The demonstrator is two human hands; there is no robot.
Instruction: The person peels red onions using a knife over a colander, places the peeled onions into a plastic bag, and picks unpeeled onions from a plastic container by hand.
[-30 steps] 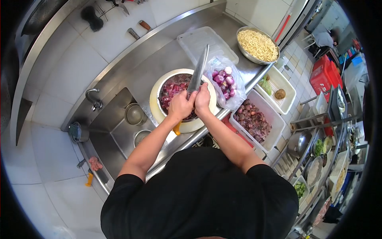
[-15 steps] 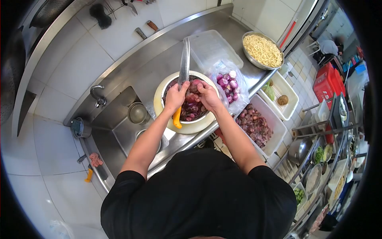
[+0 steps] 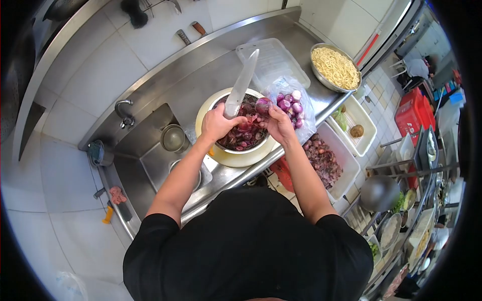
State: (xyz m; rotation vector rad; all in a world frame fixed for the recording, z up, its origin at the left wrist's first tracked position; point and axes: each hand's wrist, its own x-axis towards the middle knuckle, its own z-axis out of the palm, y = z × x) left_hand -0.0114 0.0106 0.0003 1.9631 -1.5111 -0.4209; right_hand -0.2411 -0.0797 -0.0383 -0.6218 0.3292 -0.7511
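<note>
The left hand (image 3: 217, 124) has its grip closed on a long silver-bladed knife (image 3: 243, 83), tip toward the far side. The right hand (image 3: 282, 126) pinches a round purple onion (image 3: 262, 106) in its grip above dark red onions in a perforated metal colander (image 3: 257, 146). Just right, a clear plastic bag (image 3: 307, 131) of purple onions rests on the steel tabletop (image 3: 213, 67)

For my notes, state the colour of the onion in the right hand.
The onion is reddish purple, clearest in head view.
</note>
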